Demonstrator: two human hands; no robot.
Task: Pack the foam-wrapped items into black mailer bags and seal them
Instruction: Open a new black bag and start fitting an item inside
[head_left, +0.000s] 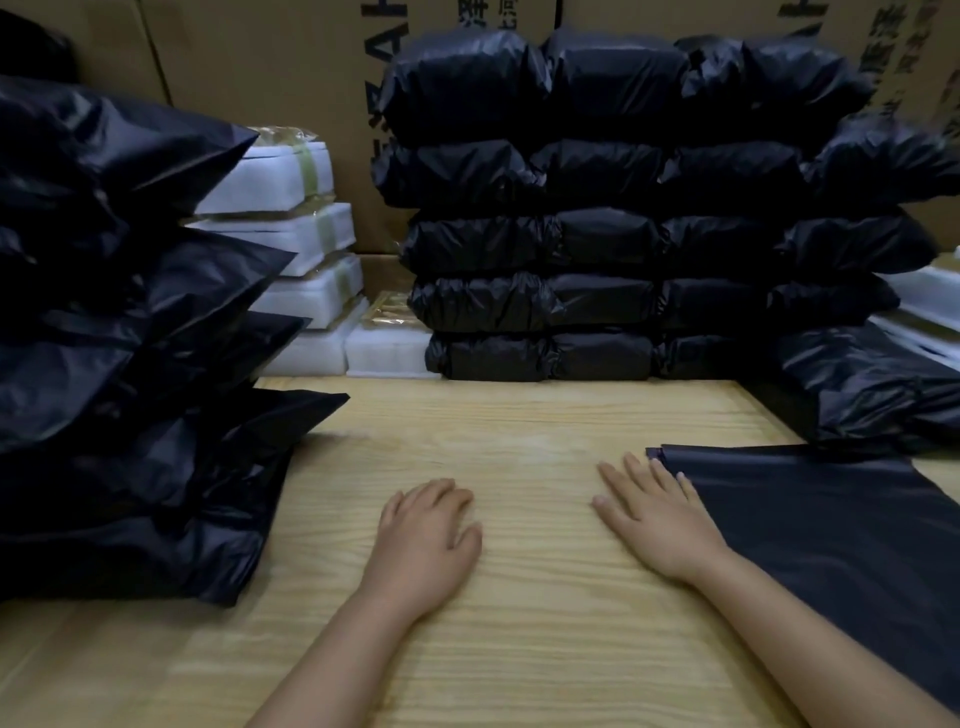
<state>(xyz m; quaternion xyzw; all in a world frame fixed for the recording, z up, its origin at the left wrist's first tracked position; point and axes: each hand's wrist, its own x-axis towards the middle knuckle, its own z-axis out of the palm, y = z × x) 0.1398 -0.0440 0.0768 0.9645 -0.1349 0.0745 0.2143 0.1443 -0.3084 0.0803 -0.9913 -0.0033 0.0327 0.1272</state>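
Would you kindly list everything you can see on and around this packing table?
Back stack of packed bags: many, black, five layers along the table's far edge.
Left pile of packed bags: several, black, heaped on the table's left.
Right heap of bags: count unclear, black, behind the flat bag.
Flat mailer bag: at least one, black, near right.
Foam-wrapped items: at least five, white, stacked at back left; more at the right edge.
Cardboard boxes: at least two, brown, behind everything.
Table: one, light wood.
Left hand: resting on the table, holding nothing.
Right hand: flat on the table, fingers at the flat bag's corner.
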